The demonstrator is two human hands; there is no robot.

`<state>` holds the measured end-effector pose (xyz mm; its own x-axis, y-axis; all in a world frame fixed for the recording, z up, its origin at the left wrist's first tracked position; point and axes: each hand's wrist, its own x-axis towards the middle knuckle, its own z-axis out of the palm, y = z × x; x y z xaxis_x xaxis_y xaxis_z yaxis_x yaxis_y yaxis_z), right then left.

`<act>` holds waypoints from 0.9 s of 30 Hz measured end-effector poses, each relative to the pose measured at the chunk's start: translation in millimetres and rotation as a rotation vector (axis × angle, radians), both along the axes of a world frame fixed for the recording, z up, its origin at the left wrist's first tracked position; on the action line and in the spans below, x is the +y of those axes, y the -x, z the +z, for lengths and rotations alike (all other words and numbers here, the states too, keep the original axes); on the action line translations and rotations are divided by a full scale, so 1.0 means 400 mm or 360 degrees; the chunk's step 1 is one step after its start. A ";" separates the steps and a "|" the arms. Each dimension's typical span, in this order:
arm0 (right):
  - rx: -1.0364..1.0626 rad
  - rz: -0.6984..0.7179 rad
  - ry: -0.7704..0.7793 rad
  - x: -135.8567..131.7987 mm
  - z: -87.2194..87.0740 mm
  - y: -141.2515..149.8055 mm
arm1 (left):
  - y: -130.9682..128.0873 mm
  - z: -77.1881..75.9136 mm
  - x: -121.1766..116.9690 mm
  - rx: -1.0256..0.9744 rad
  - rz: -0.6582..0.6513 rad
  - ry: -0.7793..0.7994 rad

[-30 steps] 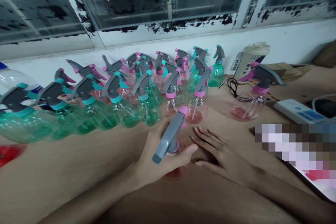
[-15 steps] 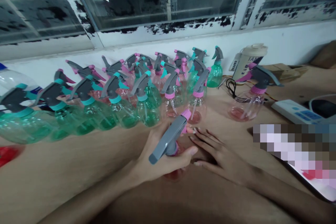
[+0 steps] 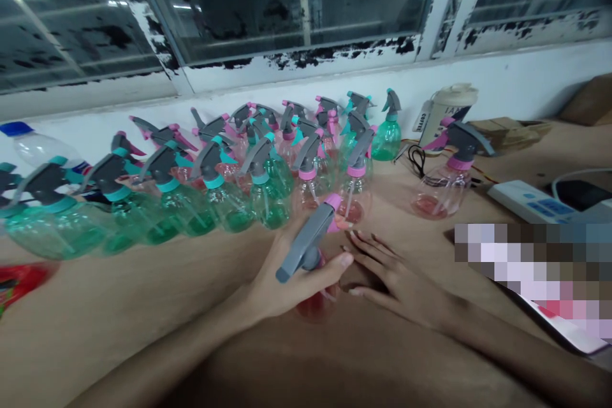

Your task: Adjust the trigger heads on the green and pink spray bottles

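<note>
My left hand is closed around the neck of a spray bottle with a grey head, pink nozzle and reddish clear body; its lower part shows below my thumb. To the right, my right hand lies on the table with its fingers stretched out, holding nothing, its fingertips close to that bottle. Just beyond my hands stands another pink-collared spray bottle. Green spray bottles with teal collars, such as this green bottle, form a row to the left. Behind them stand several more pink and green ones.
Farther right, a lone pink spray bottle stands near a coffee cup and black cable. A white power strip and a blurred-out flat item lie at the right. A red packet lies far left, below a blue-capped bottle.
The camera view has shifted slightly. My left hand keeps its grip on the spray bottle, whose head has tilted a little, and its fingers now show by the trigger. My right hand stays nearly still.
</note>
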<state>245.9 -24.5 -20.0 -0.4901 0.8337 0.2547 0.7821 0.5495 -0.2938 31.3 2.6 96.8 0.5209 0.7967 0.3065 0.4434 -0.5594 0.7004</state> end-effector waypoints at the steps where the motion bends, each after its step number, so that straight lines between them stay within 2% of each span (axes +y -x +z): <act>1: -0.0009 -0.0005 -0.0013 -0.004 0.000 0.001 | 0.000 -0.002 -0.001 -0.0028 -0.0031 -0.0017; 5: -0.0061 -0.0068 -0.0042 -0.038 0.002 -0.005 | -0.015 -0.010 -0.002 -0.0109 -0.0144 -0.0115; 8: -0.0095 -0.0130 0.0022 -0.086 0.010 -0.031 | -0.053 -0.014 0.000 -0.0134 -0.0205 -0.0018; 12: -0.0088 -0.0195 0.0242 -0.162 0.037 -0.094 | -0.147 -0.019 0.017 -0.0278 -0.0226 0.0112; 16: 0.0093 -0.0444 0.0410 -0.197 0.077 -0.153 | -0.266 -0.032 0.061 -0.0386 -0.0278 -0.0044; 18: 0.0266 -0.0637 0.0430 -0.181 0.092 -0.171 | -0.321 -0.040 0.087 -0.0391 -0.0243 -0.0074; 21: 0.0477 -0.0861 0.0293 -0.122 0.103 -0.182 | -0.384 -0.052 0.123 -0.0433 -0.0167 -0.0098; 24: 0.0511 -0.0962 0.0167 -0.049 0.105 -0.176 | -0.416 -0.056 0.149 -0.0453 -0.0145 -0.0128; 27: 0.0442 -0.0978 -0.0011 0.011 0.105 -0.168 | -0.422 -0.053 0.165 -0.0443 -0.0166 -0.0144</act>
<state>313.1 -20.2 22.0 0.1573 0.9379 0.3093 0.8491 0.0315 -0.5273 200.0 68.4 75.7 0.4845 0.7061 0.5164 0.1781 -0.6576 0.7320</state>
